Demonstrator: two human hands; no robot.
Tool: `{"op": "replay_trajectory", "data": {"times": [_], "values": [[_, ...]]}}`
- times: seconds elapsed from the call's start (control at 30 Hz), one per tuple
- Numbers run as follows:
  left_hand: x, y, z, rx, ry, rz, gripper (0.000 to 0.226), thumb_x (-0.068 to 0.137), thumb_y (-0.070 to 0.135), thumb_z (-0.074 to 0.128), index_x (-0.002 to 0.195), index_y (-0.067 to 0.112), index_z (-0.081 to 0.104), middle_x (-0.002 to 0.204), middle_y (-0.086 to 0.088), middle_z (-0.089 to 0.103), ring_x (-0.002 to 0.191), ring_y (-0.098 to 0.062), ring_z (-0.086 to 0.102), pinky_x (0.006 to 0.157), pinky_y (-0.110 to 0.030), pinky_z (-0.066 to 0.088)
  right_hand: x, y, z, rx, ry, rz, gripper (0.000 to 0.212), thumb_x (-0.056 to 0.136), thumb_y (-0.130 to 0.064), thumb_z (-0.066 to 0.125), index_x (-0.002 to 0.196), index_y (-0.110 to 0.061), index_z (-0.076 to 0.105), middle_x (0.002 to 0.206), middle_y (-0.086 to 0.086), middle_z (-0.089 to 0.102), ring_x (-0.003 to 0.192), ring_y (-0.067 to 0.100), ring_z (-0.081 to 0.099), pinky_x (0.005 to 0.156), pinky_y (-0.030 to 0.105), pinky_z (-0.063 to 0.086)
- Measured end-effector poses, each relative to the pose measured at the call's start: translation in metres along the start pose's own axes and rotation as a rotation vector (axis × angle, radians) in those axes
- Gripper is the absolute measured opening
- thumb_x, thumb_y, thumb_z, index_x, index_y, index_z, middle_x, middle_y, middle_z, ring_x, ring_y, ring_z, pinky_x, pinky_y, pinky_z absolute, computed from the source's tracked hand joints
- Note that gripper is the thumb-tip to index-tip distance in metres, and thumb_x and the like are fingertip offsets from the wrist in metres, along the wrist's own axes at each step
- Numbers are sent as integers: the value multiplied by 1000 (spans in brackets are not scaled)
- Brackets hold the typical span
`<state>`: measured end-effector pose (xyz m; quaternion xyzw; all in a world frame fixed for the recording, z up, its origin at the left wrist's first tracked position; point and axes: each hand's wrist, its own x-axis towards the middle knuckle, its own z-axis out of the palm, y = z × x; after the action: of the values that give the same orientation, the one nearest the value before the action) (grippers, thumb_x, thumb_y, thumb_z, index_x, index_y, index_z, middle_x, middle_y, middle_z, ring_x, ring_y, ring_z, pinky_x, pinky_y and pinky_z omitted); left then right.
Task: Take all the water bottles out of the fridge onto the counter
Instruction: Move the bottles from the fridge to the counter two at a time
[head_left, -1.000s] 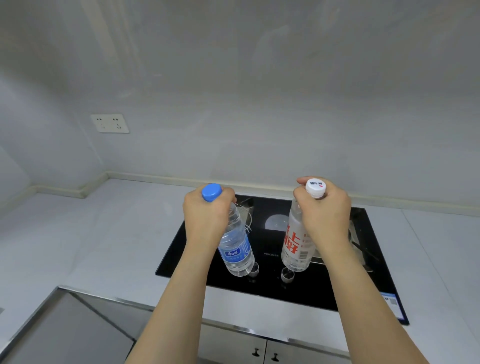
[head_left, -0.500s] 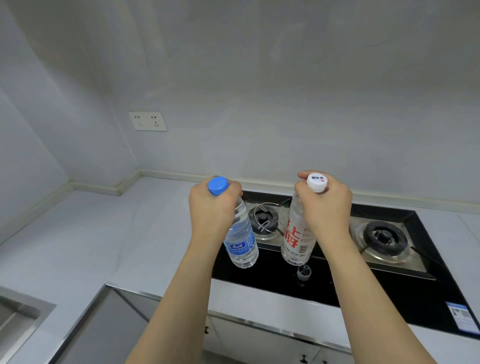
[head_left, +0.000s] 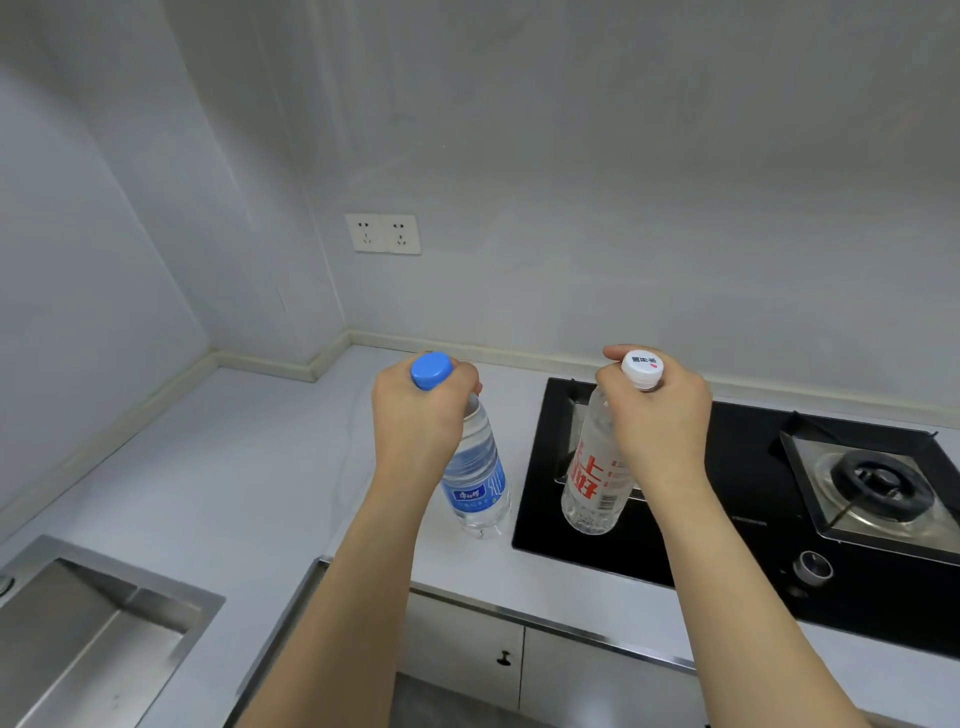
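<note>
The left hand (head_left: 421, 415) is gripping the neck of a blue-capped water bottle (head_left: 475, 483), its fingers curled tight round it; the bottle is hanging tilted over the pale table (head_left: 218, 467), just left of the black stove (head_left: 727, 519). The right hand (head_left: 660, 415) is clamping its fingers round the neck of a white-capped bottle (head_left: 595, 483) with red lettering — this one is hanging over the stove's glass. A steel sink (head_left: 104, 623) is sitting at lower left — a wall socket (head_left: 383, 234) above.

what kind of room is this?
Most likely a home kitchen: a gas hob set into a pale counter, a steel sink at lower left, and cabinet doors under the counter edge.
</note>
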<state>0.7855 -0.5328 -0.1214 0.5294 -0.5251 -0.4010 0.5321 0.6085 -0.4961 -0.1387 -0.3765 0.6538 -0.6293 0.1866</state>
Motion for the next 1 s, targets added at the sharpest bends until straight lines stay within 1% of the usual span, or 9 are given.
{"op": "replay_trajectory", "data": {"times": [0.1,0.2,0.43,0.57,0.63,0.73,0.83,0.93,1.0], "values": [[15,-5,-12,-7,5,-8,22,66,20,60,69,0,67,70,-17,66,59,-14,55,62,-30,46,0,-4,18,13,-4,12,22,78,-16,65,96,-25,75,88,-14,70,82,5,63,72,22,47],[36,-9,-16,0,10,-18,13,75,11,63,69,0,68,62,-9,65,58,-13,56,62,-30,45,11,-6,36,19,-10,1,21,79,-15,64,94,-25,74,84,-15,69,79,4,62,70,22,46],[101,-12,-26,40,47,14,14,80,9,60,72,0,67,64,-11,65,58,-11,54,61,-28,45,53,-5,90,80,-46,-13,21,79,-12,64,92,-25,73,79,-13,68,64,-3,56,62,17,43],[136,-18,-40,42,89,36,15,78,11,60,70,1,67,73,-18,67,62,-15,57,65,-32,47,72,-8,128,112,-85,-27,21,80,-11,64,94,-25,73,81,-15,68,68,-5,58,62,10,44],[151,-23,-51,44,111,45,16,74,14,59,71,0,67,72,-19,67,61,-15,57,64,-32,48,77,-6,151,121,-118,-21,21,80,-12,64,94,-26,73,83,-13,69,69,-2,58,65,14,44],[171,-32,-71,75,136,36,17,72,17,59,71,1,66,71,-17,68,60,-14,57,63,-30,47,76,-4,184,124,-163,-15,22,81,-12,64,94,-26,73,88,-14,70,74,-3,60,67,16,43],[198,-43,-94,86,161,32,13,76,12,61,70,2,67,69,-14,68,59,-12,58,62,-28,47,74,-6,222,128,-194,-8,21,82,-12,64,95,-26,72,90,-16,69,78,-6,61,69,14,43],[227,-54,-122,97,168,36,15,74,15,61,69,2,67,66,-12,68,58,-10,57,61,-27,47,72,-12,267,131,-223,4,19,83,-14,64,94,-27,72,88,-17,68,77,-7,60,68,14,43],[245,-61,-143,113,172,15,13,77,11,62,70,0,66,62,-7,66,55,-9,57,59,-26,46,68,-16,299,136,-249,15,18,82,-15,64,92,-28,72,84,-18,68,72,-7,59,67,15,43]]}}
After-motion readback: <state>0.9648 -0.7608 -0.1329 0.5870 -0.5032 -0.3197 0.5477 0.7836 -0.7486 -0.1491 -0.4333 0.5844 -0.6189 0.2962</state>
